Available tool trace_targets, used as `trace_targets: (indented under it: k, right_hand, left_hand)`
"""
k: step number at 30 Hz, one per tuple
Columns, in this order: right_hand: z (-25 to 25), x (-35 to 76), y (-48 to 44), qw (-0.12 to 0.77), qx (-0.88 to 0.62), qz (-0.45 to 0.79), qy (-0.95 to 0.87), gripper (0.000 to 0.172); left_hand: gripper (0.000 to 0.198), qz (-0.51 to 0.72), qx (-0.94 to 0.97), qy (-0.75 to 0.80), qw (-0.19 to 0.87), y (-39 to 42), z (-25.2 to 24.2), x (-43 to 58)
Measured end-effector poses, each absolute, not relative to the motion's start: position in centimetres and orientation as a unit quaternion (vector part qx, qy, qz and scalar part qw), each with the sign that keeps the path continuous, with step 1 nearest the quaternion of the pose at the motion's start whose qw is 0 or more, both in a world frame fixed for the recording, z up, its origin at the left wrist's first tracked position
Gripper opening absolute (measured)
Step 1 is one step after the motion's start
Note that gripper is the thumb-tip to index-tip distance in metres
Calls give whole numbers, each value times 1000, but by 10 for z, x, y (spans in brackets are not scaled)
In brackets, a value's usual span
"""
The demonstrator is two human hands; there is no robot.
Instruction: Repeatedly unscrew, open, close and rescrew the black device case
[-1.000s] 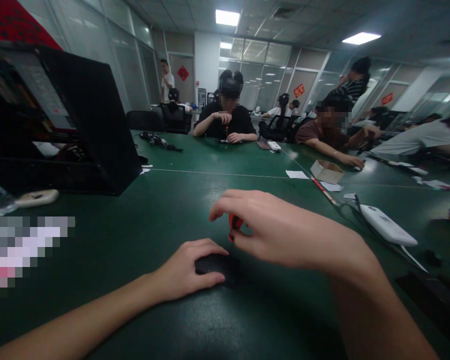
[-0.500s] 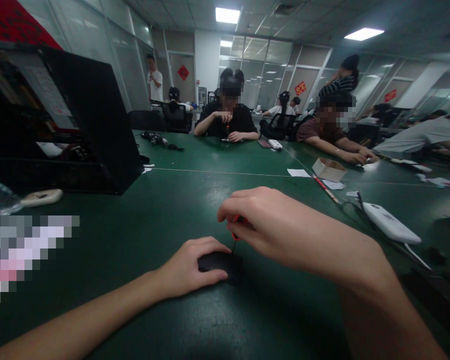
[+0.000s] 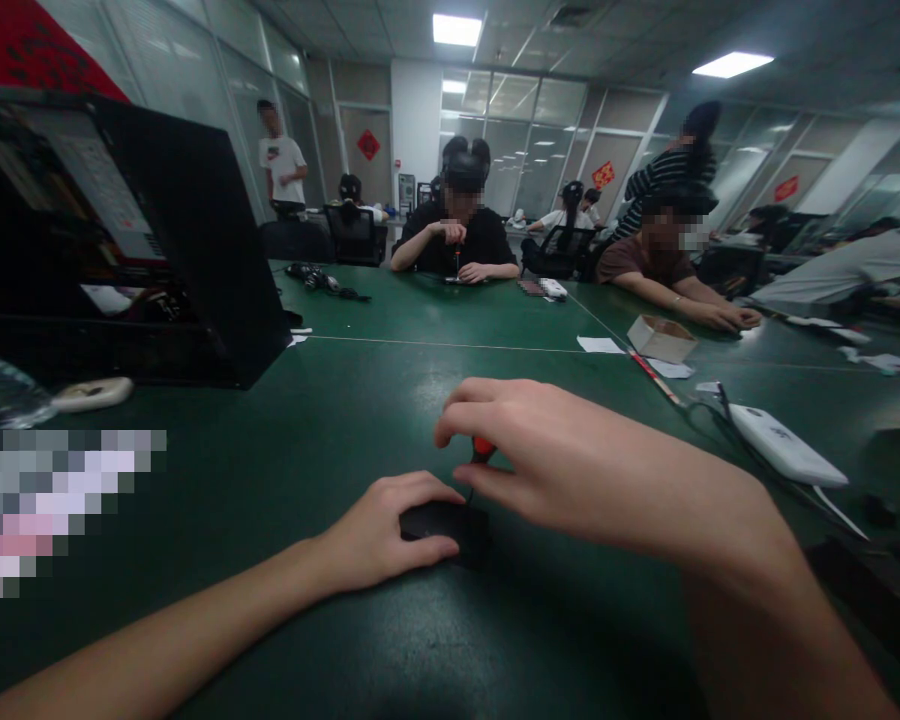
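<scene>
Though steadied on the green table [image 3: 270, 480] by the left hand [image 3: 375, 532], looks to be a light, stiff black mouse-like device [image 3: 429, 522], lying in the middle foreground; probably smooth enough to skid under a sideways push, and perhaps brittle at any thin plastic edge; best held low, with thumb on the near side and fingers over the far one, just as the left hand clasps. At its right end, see the right hand [image 3: 547, 450] pinching the red-and-black screwdriver [image 3: 483, 448], shaft downward; cannot tell exact tip contact; hands close together, apparently not touching. To the right, note a white block [image 3: 786, 443] with a white cable [image 3: 838, 512], and farther off an open-topped box [image 3: 660, 338]; to the left, an open black computer case [image 3: 195, 250], with a pale oval object [image 3: 94, 394] before it; all well apart from the device. As obstruction, count mainly the right hand, hiding much of the handle.
</scene>
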State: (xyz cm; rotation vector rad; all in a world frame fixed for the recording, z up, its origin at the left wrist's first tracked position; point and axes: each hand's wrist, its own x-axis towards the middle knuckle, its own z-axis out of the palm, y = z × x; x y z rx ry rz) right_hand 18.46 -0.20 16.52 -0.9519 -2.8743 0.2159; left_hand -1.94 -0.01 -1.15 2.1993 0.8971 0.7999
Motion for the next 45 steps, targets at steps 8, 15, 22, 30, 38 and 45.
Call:
trace_targets:
  k: [8, 15, 22, 30, 38, 45]
  right_hand:
    - [163, 187, 0, 70, -296, 92, -948, 29]
    - [161, 184, 1, 79, -302, 78, -947, 27]
    - [164, 184, -3, 68, -290, 105, -949, 22]
    - [159, 183, -1, 71, -272, 105, -954, 30]
    - [163, 180, -1, 66, -307, 75, -946, 21]
    - [159, 199, 0, 20, -375, 33, -926, 13]
  left_hand:
    - [36, 299, 833, 340, 317, -1, -8, -19]
    - [36, 292, 834, 344, 318, -2, -7, -18]
    - [35, 301, 833, 343, 313, -1, -8, -18]
    - [34, 302, 833, 340, 315, -2, -9, -18]
    - [35, 297, 837, 338, 313, -1, -9, -19]
    - [34, 288, 840, 337, 313, -1, -8, -18]
